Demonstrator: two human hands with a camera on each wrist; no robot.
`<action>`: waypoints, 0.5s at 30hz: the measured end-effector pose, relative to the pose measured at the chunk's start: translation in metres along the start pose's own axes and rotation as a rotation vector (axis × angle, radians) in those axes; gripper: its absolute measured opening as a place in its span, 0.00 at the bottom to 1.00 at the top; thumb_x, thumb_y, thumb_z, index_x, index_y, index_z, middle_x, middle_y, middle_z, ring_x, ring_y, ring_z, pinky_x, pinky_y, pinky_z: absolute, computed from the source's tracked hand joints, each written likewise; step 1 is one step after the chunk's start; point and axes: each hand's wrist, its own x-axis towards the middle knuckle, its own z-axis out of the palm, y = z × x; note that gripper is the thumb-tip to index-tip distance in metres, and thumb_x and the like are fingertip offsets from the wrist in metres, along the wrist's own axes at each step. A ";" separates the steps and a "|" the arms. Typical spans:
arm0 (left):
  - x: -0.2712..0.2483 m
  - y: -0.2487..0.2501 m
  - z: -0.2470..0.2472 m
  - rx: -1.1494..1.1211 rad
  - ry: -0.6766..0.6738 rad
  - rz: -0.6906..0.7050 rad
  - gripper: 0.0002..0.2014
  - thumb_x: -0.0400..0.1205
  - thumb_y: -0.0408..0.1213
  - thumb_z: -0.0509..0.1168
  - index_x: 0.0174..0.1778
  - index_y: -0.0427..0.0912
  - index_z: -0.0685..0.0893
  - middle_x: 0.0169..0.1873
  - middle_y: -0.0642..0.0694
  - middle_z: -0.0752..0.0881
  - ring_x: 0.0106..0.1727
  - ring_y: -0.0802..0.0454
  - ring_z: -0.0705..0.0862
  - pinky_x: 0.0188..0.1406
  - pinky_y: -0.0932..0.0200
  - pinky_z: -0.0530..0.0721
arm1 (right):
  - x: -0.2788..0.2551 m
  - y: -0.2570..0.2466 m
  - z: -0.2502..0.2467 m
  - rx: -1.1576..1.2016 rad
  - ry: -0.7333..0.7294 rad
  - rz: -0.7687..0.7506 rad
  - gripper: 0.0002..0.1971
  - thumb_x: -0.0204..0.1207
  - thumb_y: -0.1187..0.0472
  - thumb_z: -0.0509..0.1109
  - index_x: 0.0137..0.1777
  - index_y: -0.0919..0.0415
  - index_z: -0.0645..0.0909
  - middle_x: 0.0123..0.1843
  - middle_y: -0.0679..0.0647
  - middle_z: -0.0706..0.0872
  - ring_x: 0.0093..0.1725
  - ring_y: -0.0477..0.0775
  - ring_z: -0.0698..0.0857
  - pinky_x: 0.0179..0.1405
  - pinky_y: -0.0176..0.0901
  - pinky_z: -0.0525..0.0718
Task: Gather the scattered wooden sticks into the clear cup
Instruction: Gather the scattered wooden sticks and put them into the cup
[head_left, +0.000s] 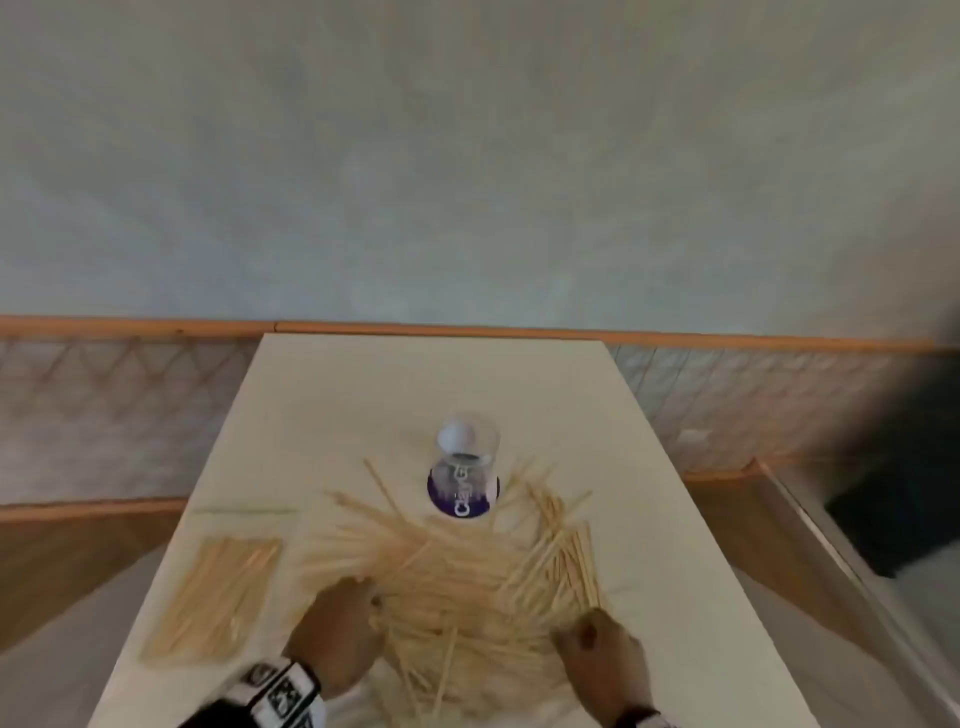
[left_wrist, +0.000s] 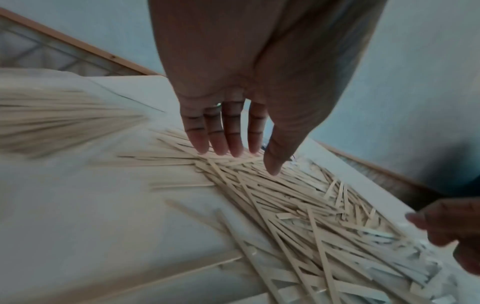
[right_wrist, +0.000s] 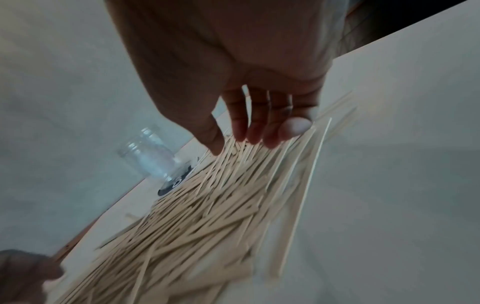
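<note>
Right now my left hand (head_left: 332, 634) and right hand (head_left: 602, 660), fingers straight and holding nothing, flank the sticks (head_left: 457, 582) below the empty cup (head_left: 465, 470) (upright); I'd sweep inward evenly, aligning them before pinching.

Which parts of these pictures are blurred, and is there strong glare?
Head view: soft all over, dark smear at right edge, cup readable. Left wrist view: neat bundle smeared, fingers sharper. Right wrist view: near sticks blurred. No strong glare.

Side bundle of sticks (left_wrist: 59, 121) motion-blurred; pile's (head_left: 457, 597) near end under both wrists.
</note>
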 end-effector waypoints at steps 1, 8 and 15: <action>0.018 0.007 0.001 0.050 -0.015 0.008 0.19 0.76 0.51 0.65 0.63 0.61 0.74 0.59 0.47 0.76 0.61 0.46 0.77 0.57 0.56 0.78 | 0.015 -0.003 -0.001 -0.006 -0.005 0.000 0.12 0.73 0.42 0.74 0.45 0.48 0.79 0.52 0.54 0.88 0.59 0.60 0.86 0.49 0.44 0.76; 0.056 0.017 0.044 0.256 -0.005 0.062 0.36 0.71 0.56 0.68 0.76 0.57 0.65 0.77 0.49 0.62 0.76 0.38 0.65 0.72 0.43 0.68 | 0.043 -0.004 0.020 -0.096 0.012 0.172 0.45 0.70 0.33 0.72 0.77 0.63 0.64 0.73 0.64 0.71 0.68 0.69 0.80 0.60 0.57 0.79; 0.075 0.029 0.044 0.290 0.087 0.152 0.23 0.76 0.51 0.68 0.67 0.57 0.75 0.66 0.52 0.73 0.70 0.42 0.69 0.69 0.44 0.68 | 0.058 -0.026 0.036 -0.251 0.022 0.032 0.34 0.71 0.37 0.69 0.70 0.59 0.69 0.65 0.59 0.75 0.63 0.63 0.80 0.49 0.54 0.78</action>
